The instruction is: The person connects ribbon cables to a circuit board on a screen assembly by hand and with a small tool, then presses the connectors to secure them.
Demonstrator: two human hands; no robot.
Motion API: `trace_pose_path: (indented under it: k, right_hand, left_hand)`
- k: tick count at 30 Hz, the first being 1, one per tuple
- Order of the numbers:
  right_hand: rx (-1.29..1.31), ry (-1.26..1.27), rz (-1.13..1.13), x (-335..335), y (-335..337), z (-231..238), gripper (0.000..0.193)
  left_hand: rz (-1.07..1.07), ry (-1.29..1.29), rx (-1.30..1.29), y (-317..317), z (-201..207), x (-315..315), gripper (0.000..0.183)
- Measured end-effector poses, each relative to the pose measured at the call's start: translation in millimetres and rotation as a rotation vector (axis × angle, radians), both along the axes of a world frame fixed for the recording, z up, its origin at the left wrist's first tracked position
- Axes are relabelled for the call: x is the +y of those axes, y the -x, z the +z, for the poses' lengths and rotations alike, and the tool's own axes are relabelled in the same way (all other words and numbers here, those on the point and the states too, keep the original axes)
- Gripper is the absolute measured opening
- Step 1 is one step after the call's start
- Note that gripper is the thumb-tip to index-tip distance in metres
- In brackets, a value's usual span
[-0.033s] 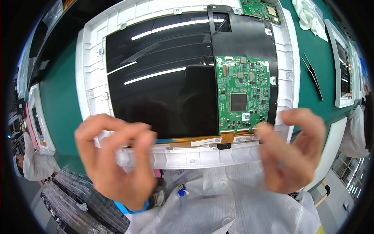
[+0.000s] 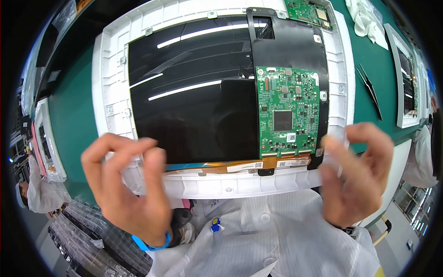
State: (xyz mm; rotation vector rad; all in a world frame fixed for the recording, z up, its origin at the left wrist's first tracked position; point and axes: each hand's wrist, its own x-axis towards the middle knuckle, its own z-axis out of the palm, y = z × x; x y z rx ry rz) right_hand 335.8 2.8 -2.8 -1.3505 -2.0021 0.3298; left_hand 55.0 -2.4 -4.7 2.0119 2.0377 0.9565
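Observation:
A white plastic frame lies on the bench in front of me, holding a glossy black panel. On the right part of the panel sits a green circuit board with a dark square chip. Orange flex cables run along the near edge of the panel. My left hand hovers over the frame's near left corner, its fingers apart with nothing in them. Over the near right corner is my right hand, somewhat blurred, fingers bent but apart and no object between them.
Black tweezers lie on the green mat to the right. White cloth is at the far right, near another framed panel. A smaller green board sits at the frame's far right corner. Clear plastic trays are stacked at lower left.
My hands have moved apart: the left one to the left, the right one to the right, off the circuit board's near corner.

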Motion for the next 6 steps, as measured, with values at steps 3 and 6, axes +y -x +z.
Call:
trace_pose_path:
  k: [3, 6]
  right_hand:
    - [-0.197, 0.000, -0.325, 10, -11, 0, 0.043]
    - [-0.028, 0.505, -0.483, 7, -23, 3, 0.063]
  left_hand:
    - [0.156, 0.003, 0.134, 31, -6, 2, 0.025]
    - [0.185, 0.124, 0.017, 51, -12, -4, 0.026]
